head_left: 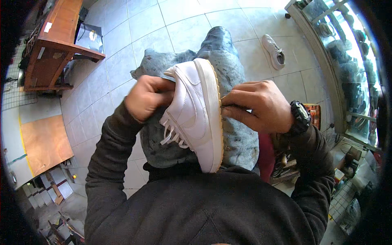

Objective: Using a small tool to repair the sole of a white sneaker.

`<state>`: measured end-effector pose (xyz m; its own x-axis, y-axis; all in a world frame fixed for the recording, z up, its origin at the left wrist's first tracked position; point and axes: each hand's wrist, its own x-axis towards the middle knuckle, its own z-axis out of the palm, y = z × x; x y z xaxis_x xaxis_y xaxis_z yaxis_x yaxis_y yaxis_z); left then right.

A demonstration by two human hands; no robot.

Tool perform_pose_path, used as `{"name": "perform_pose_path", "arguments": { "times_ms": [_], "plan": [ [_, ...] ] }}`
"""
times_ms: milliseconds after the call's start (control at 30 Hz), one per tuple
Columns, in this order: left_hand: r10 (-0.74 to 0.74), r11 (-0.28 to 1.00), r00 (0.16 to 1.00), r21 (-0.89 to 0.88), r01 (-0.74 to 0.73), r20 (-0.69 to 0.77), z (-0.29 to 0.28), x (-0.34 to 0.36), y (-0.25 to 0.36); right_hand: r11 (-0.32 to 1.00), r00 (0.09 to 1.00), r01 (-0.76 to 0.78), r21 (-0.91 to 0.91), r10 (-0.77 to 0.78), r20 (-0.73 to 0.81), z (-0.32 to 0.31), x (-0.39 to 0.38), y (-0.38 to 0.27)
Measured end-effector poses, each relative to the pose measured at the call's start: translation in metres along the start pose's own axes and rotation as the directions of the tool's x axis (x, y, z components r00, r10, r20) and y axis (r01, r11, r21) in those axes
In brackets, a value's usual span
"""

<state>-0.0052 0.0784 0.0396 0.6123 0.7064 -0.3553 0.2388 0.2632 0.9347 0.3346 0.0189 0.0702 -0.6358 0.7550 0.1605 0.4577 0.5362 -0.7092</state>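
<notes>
A white sneaker point(195, 110) with a tan outsole lies on its side across my lap, its sole facing right and its toe toward my body. White laces point(173, 134) hang loose on its left side. My left hand point(149, 98), slightly blurred, reaches into the shoe's opening and grips it there; the fingertips are hidden inside. At the sole's edge, my right hand point(257, 104) is closed in a pinch. Something small and dark shows between those fingertips and the sole, too small to name. Under the shoe, a stained grey-blue cloth point(239, 143) covers my legs.
Another white shoe point(274, 52) lies on the tiled floor point(179, 20) ahead to the right. A wooden piece of furniture point(53, 49) stands at the far left, and a glass display case point(343, 53) at the right. A wooden board point(47, 141) lies at left.
</notes>
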Motion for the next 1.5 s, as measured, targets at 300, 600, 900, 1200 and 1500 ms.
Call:
{"name": "perform_pose_path", "arguments": {
  "times_ms": [300, 600, 900, 1200, 1500],
  "plan": [
    [-0.012, 0.945, 0.953, -0.309, 0.11, 0.302, 0.012, 0.021, -0.013, 0.983, 0.982, -0.139, -0.117, 0.151, 0.109, -0.007, 0.009, -0.017],
    [0.045, 0.972, 0.926, -0.23, 0.046, 0.374, 0.011, 0.013, -0.013, 0.964, 0.971, -0.101, -0.247, 0.15, 0.188, -0.005, 0.005, -0.023],
    [0.022, 0.988, 0.965, -0.154, 0.02, 0.263, 0.004, 0.012, -0.023, 0.911, 0.994, -0.094, -0.402, 0.066, -0.083, 0.007, -0.005, -0.022],
    [0.36, 0.926, 0.918, 0.185, -0.33, -0.166, 0.024, -0.004, -0.024, 0.805, 0.924, -0.383, -0.454, 0.336, -0.183, 0.01, -0.012, -0.019],
    [0.615, 0.622, 0.788, 0.637, -0.457, -0.036, 0.025, -0.004, -0.025, 0.753, 0.903, -0.43, -0.497, 0.363, -0.232, 0.004, -0.012, -0.018]
  ]
}}
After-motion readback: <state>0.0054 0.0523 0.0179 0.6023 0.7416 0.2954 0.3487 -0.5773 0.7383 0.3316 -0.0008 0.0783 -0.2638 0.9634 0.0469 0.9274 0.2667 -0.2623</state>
